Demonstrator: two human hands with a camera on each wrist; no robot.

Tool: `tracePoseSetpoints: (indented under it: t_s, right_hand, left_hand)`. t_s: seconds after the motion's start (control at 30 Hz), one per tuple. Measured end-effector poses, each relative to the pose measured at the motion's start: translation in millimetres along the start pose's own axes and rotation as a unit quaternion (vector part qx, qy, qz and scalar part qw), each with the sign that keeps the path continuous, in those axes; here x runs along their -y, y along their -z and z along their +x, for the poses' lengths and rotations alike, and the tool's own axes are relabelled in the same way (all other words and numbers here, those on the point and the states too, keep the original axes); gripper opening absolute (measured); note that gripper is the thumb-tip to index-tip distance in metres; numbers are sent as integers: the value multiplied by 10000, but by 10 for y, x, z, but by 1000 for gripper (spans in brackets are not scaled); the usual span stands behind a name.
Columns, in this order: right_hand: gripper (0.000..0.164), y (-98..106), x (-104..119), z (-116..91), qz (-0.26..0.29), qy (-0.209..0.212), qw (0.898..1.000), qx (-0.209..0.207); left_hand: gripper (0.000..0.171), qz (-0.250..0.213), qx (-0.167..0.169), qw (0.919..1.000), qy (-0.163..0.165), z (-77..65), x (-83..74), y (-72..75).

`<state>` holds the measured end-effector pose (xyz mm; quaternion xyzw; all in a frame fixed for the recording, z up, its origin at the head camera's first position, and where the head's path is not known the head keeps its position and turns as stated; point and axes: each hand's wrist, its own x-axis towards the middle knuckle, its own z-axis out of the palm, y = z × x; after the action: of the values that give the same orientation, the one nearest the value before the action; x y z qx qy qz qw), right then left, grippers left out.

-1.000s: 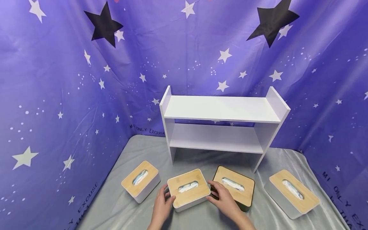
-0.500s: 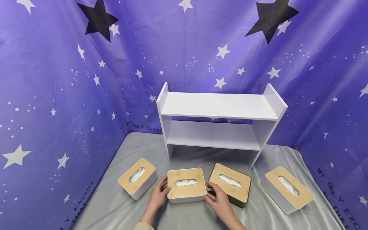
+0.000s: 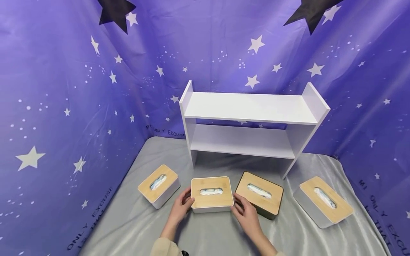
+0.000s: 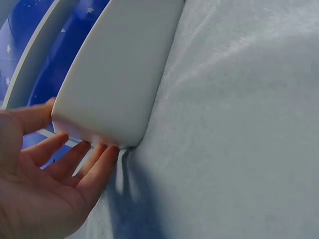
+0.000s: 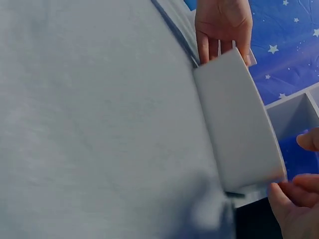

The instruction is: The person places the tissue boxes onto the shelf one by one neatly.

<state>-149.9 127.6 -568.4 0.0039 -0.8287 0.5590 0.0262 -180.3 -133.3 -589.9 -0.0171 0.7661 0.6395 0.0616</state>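
Note:
A white tissue box [image 3: 212, 192] with a bamboo-coloured lid stands on the grey cloth, its long side facing me. My left hand [image 3: 179, 209] touches its left end, the thumb by the lid's edge. In the left wrist view, the left hand [image 4: 60, 172] has fingertips spread against the white box's end [image 4: 112, 74]. At the other end, my right hand [image 3: 247, 216] has fingertips by the right side. Part of the right hand [image 5: 299, 199] shows in the right wrist view, touching the box's lower end [image 5: 239, 119], with one digit apart from it.
A white two-tier shelf [image 3: 243, 139] stands behind. A dark-sided tissue box [image 3: 259, 202] sits close beyond the right hand. Another white tissue box [image 3: 159, 186] lies angled at left, and a grey-white one [image 3: 323, 202] at right. A starry blue-purple curtain [image 3: 64, 135] surrounds the cloth.
The middle tissue box has turned from a slant to nearly square with the shelf, both hands staying at its ends. The head view has tilted down a little.

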Motion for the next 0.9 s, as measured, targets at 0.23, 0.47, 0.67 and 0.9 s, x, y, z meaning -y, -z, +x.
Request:
tracePoseSetpoints:
  t_s: [0.23, 0.47, 0.67, 0.9]
  right_hand:
    - [60, -39, -191, -49, 360, -301, 9969, 638]
    - [70, -78, -258, 10, 631, -200, 9939, 885]
    - [69, -78, -230, -1, 604, -92, 9947, 828]
    - [68, -49, -167, -60, 549, -73, 9955, 774]
  left_hand:
    - [74, 120, 227, 9996, 153, -113, 14, 16]
    - [82, 193, 245, 9995, 87, -156, -19, 6]
    - [82, 418, 74, 9991, -73, -163, -20, 3]
    - [80, 489, -3, 9984, -293, -214, -50, 45]
